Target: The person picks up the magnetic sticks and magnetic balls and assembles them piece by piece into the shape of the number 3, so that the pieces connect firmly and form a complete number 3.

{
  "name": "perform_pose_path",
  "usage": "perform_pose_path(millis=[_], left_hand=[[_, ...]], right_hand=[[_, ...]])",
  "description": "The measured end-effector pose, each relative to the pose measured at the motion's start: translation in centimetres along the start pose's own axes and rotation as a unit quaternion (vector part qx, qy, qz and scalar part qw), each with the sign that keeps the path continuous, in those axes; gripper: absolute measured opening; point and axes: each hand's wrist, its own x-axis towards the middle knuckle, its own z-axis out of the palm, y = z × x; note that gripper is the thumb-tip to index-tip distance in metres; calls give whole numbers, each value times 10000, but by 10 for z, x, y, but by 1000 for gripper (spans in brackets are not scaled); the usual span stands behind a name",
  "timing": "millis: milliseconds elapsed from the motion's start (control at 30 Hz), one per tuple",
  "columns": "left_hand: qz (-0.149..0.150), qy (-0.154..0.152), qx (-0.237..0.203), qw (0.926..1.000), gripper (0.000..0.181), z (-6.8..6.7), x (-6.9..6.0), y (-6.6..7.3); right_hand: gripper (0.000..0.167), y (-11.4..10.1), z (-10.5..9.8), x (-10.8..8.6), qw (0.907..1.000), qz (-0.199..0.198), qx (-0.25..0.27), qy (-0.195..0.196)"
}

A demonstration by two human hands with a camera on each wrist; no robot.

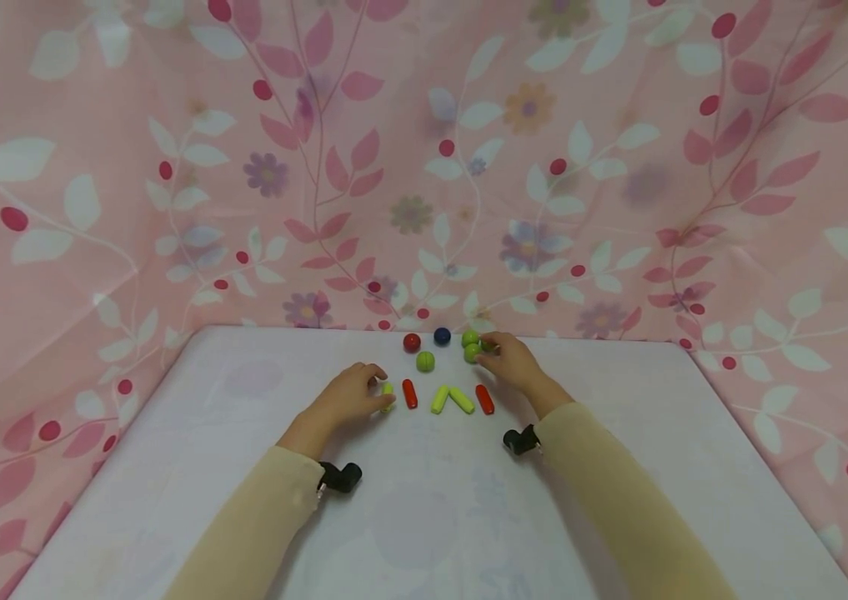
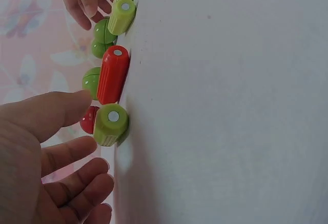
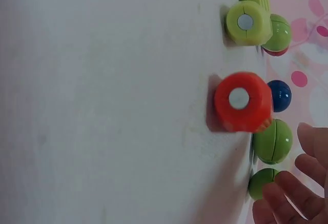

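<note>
My left hand (image 1: 348, 392) is beside the leftmost yellow-green stick (image 1: 388, 397), a short rod with a pale disc on its end. In the left wrist view a gap shows between the thumb and index finger, and the stick (image 2: 110, 124) lies just past their tips, not gripped. My right hand (image 1: 509, 360) reaches to the green balls (image 1: 472, 353) at the back. Its fingertips are close to the ball (image 3: 262, 183) in the right wrist view; whether they touch it I cannot tell. The thumb stands apart from the fingers.
Between the hands lie a red stick (image 1: 410, 393), two more yellow-green sticks (image 1: 440, 398) and another red stick (image 1: 484, 399). Behind them sit a red ball (image 1: 412, 342), a dark blue ball (image 1: 442, 336) and a green ball (image 1: 425, 361). A floral curtain (image 1: 408, 167) hangs behind the white table (image 1: 424, 533).
</note>
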Motion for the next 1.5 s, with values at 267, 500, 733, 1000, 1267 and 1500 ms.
perform_pose_path(millis=[267,500,733,1000,1267,1500], left_hand=[[-94,-84,-383,9992,40,4,2,-1],[-64,-107,-609,9981,36,6,1,-3],[64,-92,-747,9971,25,5,0,-5],[72,-119,-796,9967,16,5,-3,-3],[117,-162,-858,9961,13,5,-8,-4],[27,-274,-1026,9943,12,5,-16,0]], right_hand=[[48,-2,8,7,10000,-90,30,3],[40,-4,13,8,10000,2,44,7],[34,-3,14,7,9999,89,92,-5],[33,-4,10,0,9995,150,241,-136],[34,-2,1,-7,9987,-51,405,-311],[35,-5,-6,-19,9980,-161,387,-482]])
